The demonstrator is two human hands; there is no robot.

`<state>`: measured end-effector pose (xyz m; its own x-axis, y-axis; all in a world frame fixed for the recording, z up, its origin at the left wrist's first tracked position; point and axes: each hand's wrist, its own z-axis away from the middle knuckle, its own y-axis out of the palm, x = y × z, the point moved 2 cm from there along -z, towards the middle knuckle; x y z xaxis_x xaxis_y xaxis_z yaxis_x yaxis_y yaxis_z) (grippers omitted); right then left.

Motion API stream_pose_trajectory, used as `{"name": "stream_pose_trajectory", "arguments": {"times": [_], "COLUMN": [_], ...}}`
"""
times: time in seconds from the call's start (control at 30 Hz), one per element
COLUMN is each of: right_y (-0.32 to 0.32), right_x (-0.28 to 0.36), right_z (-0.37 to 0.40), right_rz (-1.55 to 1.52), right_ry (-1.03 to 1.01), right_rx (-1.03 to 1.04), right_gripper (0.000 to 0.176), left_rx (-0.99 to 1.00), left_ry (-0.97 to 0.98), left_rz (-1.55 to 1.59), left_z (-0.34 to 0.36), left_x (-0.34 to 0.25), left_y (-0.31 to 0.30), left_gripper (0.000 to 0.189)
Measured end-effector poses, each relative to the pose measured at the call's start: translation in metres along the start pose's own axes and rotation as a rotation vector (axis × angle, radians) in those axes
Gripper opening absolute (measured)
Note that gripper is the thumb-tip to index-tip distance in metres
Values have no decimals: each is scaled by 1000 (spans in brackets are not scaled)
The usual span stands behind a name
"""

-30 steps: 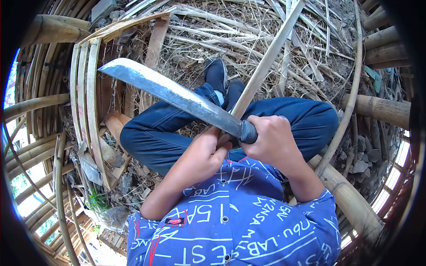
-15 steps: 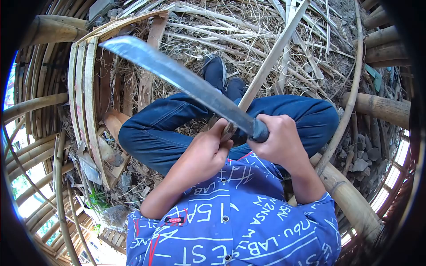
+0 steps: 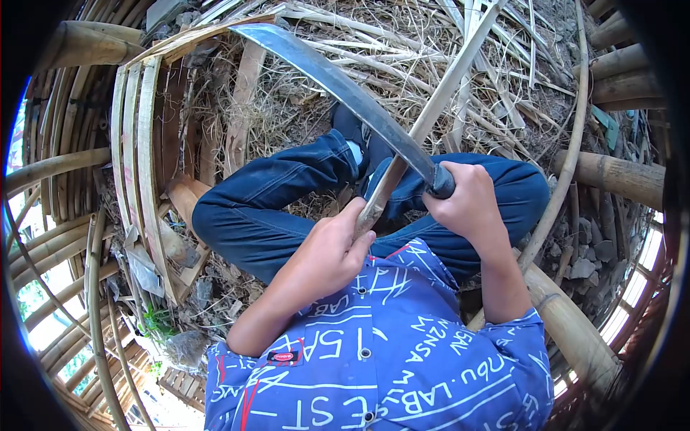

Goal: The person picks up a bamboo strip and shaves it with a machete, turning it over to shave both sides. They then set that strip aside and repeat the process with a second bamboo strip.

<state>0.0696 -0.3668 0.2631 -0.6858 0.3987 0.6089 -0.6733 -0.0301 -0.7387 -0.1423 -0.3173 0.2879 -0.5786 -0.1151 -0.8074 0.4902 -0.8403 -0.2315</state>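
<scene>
Close above the legs (image 3: 273, 208), the left hand (image 3: 327, 251) is closed round the near end of a bamboo strip (image 3: 449, 79), bracing it; the right hand (image 3: 467, 205) clenches the knife (image 3: 334, 80) by its handle, blade angled across the strip, with straw (image 3: 287, 118) littered beyond

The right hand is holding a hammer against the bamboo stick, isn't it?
Not a hammer. The head view shows the right hand holding a long-bladed knife against the bamboo stick. The left hand grips the stick's lower end.
</scene>
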Motion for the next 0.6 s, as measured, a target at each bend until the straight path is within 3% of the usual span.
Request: {"name": "stream_pose_trajectory", "arguments": {"times": [0.47, 0.6], "right_y": [-31, -32], "right_x": [-53, -58], "right_z": [-40, -50], "right_rz": [60, 92], "right_ry": [179, 108], "right_rx": [-159, -193], "right_gripper": [22, 22], "left_rx": [45, 36], "left_ry": [-51, -65], "left_rz": [-23, -46], "left_z": [39, 33], "left_x": [13, 10], "left_y": [-10, -18], "left_gripper": [20, 20]}}
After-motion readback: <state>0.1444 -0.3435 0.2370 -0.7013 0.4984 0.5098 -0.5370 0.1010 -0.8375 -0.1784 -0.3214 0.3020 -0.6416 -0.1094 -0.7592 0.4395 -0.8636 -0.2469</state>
